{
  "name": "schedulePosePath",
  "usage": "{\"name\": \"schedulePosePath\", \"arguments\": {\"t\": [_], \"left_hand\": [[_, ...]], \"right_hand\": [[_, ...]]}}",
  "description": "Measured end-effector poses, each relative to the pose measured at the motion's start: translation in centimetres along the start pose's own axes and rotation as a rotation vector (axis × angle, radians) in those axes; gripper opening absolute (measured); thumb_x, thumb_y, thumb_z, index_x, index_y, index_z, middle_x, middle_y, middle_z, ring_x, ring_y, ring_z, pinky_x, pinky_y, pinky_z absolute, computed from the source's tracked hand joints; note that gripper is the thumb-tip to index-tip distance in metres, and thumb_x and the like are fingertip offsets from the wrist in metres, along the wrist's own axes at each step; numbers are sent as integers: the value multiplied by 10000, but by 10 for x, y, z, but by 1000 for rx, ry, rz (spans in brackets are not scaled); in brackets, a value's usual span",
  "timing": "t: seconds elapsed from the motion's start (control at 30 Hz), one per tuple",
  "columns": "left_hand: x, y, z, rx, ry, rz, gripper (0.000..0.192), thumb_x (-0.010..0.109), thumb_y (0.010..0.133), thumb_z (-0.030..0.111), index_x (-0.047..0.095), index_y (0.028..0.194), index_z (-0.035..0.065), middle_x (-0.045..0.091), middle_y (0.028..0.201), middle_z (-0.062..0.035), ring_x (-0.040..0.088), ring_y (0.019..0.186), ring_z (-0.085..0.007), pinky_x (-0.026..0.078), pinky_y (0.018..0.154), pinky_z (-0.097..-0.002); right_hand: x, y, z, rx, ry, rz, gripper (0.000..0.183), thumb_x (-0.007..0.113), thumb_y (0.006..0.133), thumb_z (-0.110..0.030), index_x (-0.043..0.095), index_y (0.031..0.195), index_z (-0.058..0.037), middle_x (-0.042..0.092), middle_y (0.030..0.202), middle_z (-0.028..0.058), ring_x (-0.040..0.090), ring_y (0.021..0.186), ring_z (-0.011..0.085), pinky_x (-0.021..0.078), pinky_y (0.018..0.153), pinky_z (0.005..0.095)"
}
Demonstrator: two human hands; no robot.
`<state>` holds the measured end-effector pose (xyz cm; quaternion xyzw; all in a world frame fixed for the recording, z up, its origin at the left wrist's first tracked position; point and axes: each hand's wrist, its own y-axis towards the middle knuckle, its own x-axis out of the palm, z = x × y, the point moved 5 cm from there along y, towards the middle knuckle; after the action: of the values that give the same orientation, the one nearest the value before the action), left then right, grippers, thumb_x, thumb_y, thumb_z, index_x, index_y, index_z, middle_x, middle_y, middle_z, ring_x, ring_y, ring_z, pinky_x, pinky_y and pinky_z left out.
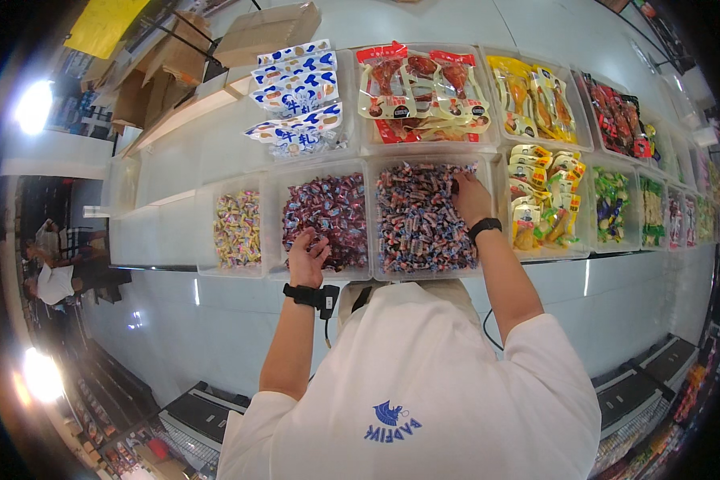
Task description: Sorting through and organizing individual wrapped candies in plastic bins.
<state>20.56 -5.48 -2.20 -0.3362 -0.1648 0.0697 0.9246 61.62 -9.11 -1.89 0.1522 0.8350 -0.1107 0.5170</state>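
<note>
Before me are two clear plastic bins of wrapped candies. My left hand [308,258] is over the near-left part of the bin [369,225] of dark red wrapped candies [330,201], its fingers apart and nothing seen in them. At the right side of the neighbouring bin [489,174], my right hand [471,198] reaches down to the blue-and-pink wrapped candies [417,216]. Its fingertips are partly hidden, so whether they pinch a candy is unclear. Both wrists wear black straps.
On the left stands a bin of yellow wrapped candies [238,228]. Packaged drumsticks [423,90] and white-and-blue candy bags [300,129] fill bins behind. Yellow snack packs [546,192] sit to the right. Cardboard boxes [267,33] lie at the far left; another person [57,282] is beyond.
</note>
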Motion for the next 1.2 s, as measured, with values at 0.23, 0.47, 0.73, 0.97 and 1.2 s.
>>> {"name": "schedulePosePath", "arguments": {"t": [0.23, 0.47, 0.73, 0.97, 1.2], "left_hand": [[26, -16, 13, 16, 80, -90, 185, 525, 916, 129, 612, 1063, 58, 635, 1001, -47, 631, 820, -189, 495, 714, -306], [74, -36, 5, 41, 233, -272, 174, 518, 934, 93, 617, 1069, 48, 649, 1019, -54, 635, 843, -160, 505, 747, -270], [128, -57, -25, 87, 557, -628, 276, 590, 904, 61, 627, 1167, -12, 666, 1090, -96, 624, 929, -119, 490, 784, -252], [77, -17, -16, 166, 330, -284, 148, 592, 926, 32, 661, 1042, -28, 669, 885, -51, 618, 742, -127, 498, 683, -238], [2, 19, 3, 161, 200, -14, 392, 535, 905, 42, 515, 1295, 5, 590, 955, -36, 562, 774, -110, 493, 698, -218]], "right_hand": [[-10, -5, -1, 16, 67, -20, 220, 619, 800, -97, 682, 1010, -90, 664, 1023, 148, 626, 968, 337, 505, 852, 429], [-23, -26, -22, -94, 297, 224, 136, 679, 797, -99, 699, 924, -52, 683, 899, 145, 633, 851, 327, 510, 742, 397], [-28, -114, -128, -453, 709, -108, 250, 643, 805, -43, 684, 1050, -77, 683, 949, 119, 648, 849, 316, 531, 765, 390], [-31, -124, -47, 134, 596, -258, 327, 574, 842, -37, 649, 1157, -83, 689, 980, 160, 660, 857, 330, 532, 732, 388], [-43, -124, 35, 95, 430, -141, 200, 579, 824, -46, 678, 997, -39, 679, 853, 172, 651, 781, 358, 517, 727, 435]]}}
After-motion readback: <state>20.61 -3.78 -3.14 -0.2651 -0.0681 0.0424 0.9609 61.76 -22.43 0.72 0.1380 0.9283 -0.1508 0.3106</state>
